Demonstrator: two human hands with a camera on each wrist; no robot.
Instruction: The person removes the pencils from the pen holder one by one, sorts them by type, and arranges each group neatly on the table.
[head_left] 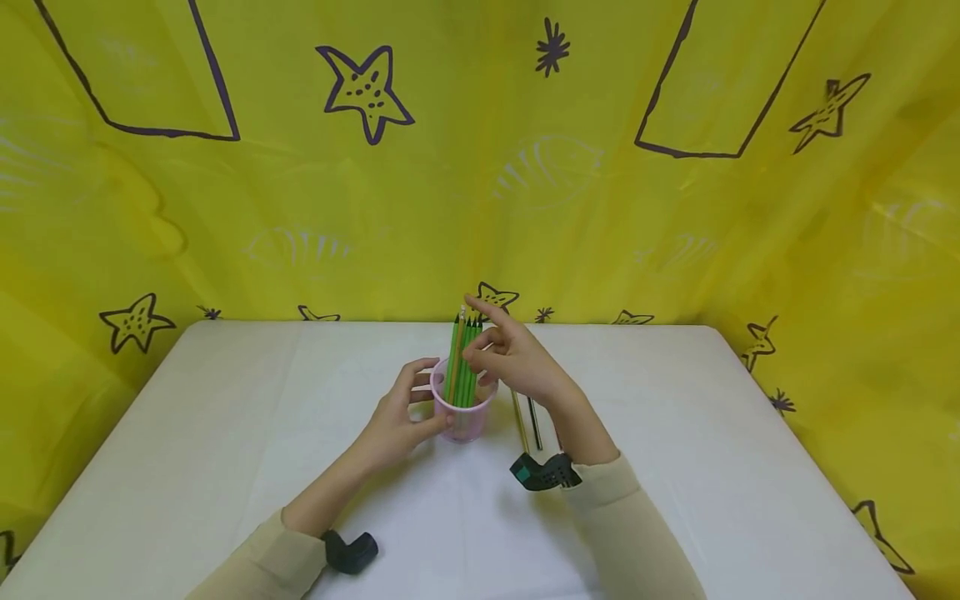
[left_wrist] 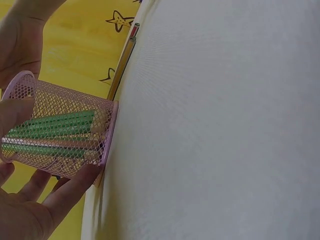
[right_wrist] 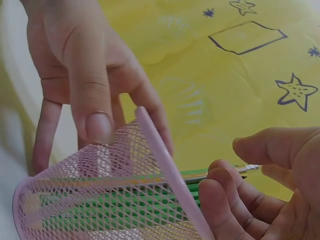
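Note:
A pink mesh pencil cup (head_left: 467, 425) stands upright on the white table. My left hand (head_left: 397, 421) grips it from the left, with thumb in front and fingers round the far side; the left wrist view shows the cup's mesh wall (left_wrist: 65, 100) between them. Several green pencils (head_left: 469, 367) stand in the cup with dark points up. Among them is a yellow-orange pencil (head_left: 458, 358) with a silvery top end. My right hand (head_left: 517, 358) hovers at the cup's right rim beside the pencil tops, index finger stretched out, other fingers loosely bent, nothing visibly pinched.
To the right of the cup, a gold pencil (head_left: 520, 421) and a dark pencil (head_left: 535, 423) lie on the white table (head_left: 300, 467), partly beneath my right forearm. A yellow curtain (head_left: 450, 208) with drawn stars and fish hangs behind the table's far edge.

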